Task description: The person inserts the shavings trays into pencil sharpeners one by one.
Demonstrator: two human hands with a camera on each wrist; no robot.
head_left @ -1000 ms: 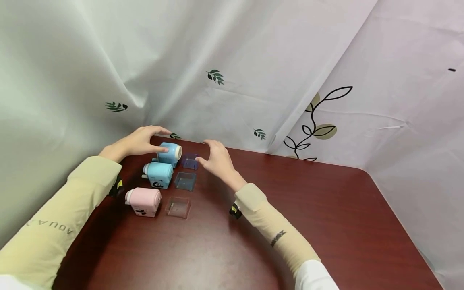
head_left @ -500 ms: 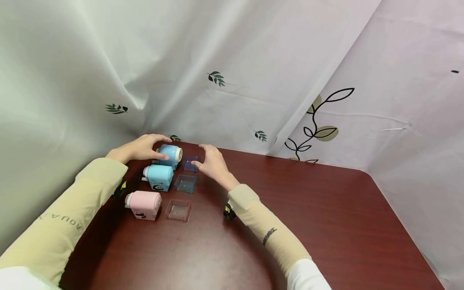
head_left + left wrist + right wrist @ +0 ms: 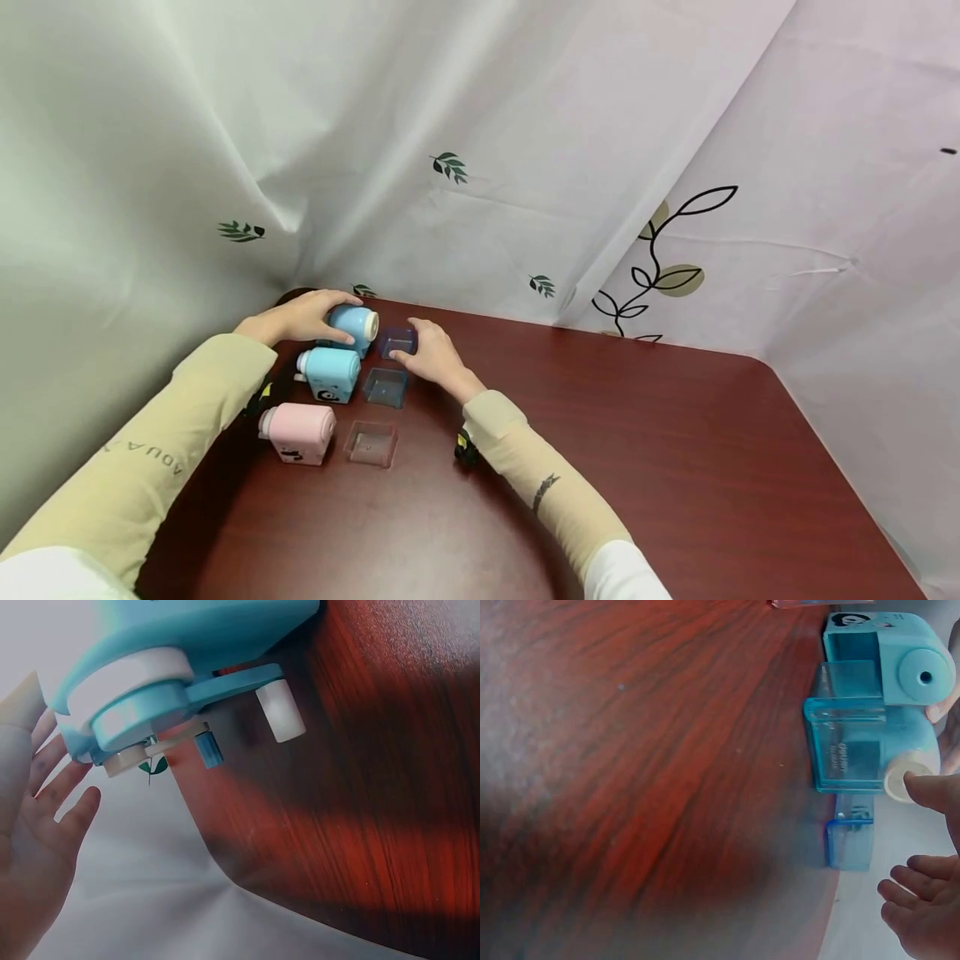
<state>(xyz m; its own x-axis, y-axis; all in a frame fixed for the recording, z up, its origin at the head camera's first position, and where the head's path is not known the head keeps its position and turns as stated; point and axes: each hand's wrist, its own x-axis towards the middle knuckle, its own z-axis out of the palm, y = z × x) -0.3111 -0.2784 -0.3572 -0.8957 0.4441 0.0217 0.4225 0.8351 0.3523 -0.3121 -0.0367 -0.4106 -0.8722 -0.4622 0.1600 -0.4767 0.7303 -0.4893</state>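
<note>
At the table's far left corner, my left hand [image 3: 303, 317] curves around a blue hand-crank pencil sharpener [image 3: 354, 323], thumb on its near side and fingers over the top. In the left wrist view, a nearer sharpener hides part of this hold. My right hand [image 3: 437, 357] has its thumb and fingers spread around a purple-blue clear shavings drawer [image 3: 395, 342]; the right wrist view shows a gap between fingertips and drawer [image 3: 850, 846]. Closer to me stand a light-blue sharpener [image 3: 331, 372] with a panda print and a pink sharpener [image 3: 300, 431].
Beside the nearer sharpeners lie a teal clear drawer [image 3: 386, 387] and a pink clear drawer [image 3: 371, 443]. All stand on the left of a reddish-brown table [image 3: 600, 450]. White curtains [image 3: 495, 150] hang behind and around it.
My left hand has moved right and closed in around the far blue sharpener. My right hand has moved left and down to the purple-blue drawer. The sharpeners and drawers keep their places.
</note>
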